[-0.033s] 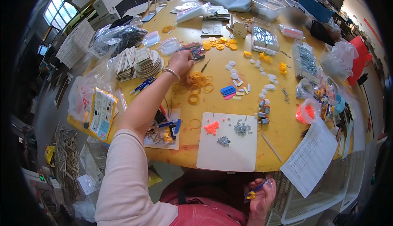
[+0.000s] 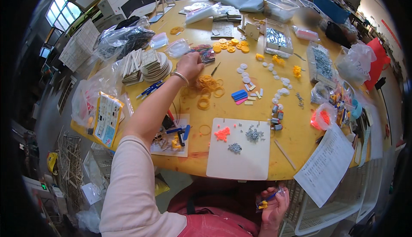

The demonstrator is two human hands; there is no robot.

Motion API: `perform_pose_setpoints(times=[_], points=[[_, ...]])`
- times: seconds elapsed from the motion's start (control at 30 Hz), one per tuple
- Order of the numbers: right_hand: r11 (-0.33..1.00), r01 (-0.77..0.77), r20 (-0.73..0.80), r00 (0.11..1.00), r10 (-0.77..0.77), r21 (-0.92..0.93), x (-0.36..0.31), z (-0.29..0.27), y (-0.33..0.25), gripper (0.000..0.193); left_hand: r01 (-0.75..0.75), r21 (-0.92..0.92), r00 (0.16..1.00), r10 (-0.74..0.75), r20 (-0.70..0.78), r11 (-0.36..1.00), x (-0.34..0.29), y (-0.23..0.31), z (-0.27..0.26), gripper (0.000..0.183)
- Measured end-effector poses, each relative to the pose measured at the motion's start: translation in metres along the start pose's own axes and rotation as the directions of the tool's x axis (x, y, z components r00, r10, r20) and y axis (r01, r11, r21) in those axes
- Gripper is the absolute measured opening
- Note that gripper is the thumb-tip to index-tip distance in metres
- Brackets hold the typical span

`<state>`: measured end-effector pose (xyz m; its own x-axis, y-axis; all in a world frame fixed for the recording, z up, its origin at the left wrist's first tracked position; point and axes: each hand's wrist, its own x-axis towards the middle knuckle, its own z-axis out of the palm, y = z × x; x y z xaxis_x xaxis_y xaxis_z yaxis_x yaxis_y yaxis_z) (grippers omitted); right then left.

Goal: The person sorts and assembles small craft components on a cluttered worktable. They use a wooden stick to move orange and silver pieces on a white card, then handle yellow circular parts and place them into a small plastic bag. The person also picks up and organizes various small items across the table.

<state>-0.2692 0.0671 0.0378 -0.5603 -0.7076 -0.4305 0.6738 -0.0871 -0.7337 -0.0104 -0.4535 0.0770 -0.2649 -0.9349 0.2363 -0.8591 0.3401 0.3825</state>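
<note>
My left arm stretches over the table, and my left hand (image 2: 190, 67) is closed at the near edge of a bundle of coloured wires (image 2: 205, 52). Its fingertips are hidden, so what they grip cannot be made out. A heap of tan rubber bands (image 2: 207, 82) lies just to the right of the wrist. Low at the table's near edge, my right hand (image 2: 277, 207) is closed around a small clear plastic bag (image 2: 268, 200) with blue and yellow parts in it.
A white board (image 2: 238, 164) carries orange and metal small parts. Stacked wooden discs (image 2: 156, 69) stand left of my arm. Yellow wheels (image 2: 231, 44), white discs (image 2: 246, 80) and small motors (image 2: 277, 119) lie around. A written sheet (image 2: 328, 166) overhangs the right edge above a white basket (image 2: 339, 213).
</note>
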Motion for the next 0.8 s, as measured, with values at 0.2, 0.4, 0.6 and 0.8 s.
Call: perform_pose_setpoints(times=[0.2,0.4,0.6,0.8], points=[[0.999,-0.028,0.0,1.0,0.028,0.037,-0.002,0.003,-0.001,0.045,-0.086,-0.003,0.996,0.086,-0.026,0.996,-0.005,0.007,-0.007,0.017],[0.999,-0.028,0.025,0.999,0.027,0.033,-0.002,0.002,0.0,0.043,-0.117,-0.011,0.993,0.117,-0.023,0.993,-0.001,0.002,0.0,0.012],[0.999,-0.036,0.02,0.999,0.035,0.032,-0.005,0.002,-0.002,0.043,-0.102,-0.053,0.994,0.104,0.038,0.993,0.001,0.005,0.002,0.015],[0.999,-0.013,0.007,1.0,0.013,0.039,-0.003,0.003,0.001,0.041,-0.078,-0.034,0.994,0.08,0.069,0.996,0.001,0.008,0.006,0.016]])
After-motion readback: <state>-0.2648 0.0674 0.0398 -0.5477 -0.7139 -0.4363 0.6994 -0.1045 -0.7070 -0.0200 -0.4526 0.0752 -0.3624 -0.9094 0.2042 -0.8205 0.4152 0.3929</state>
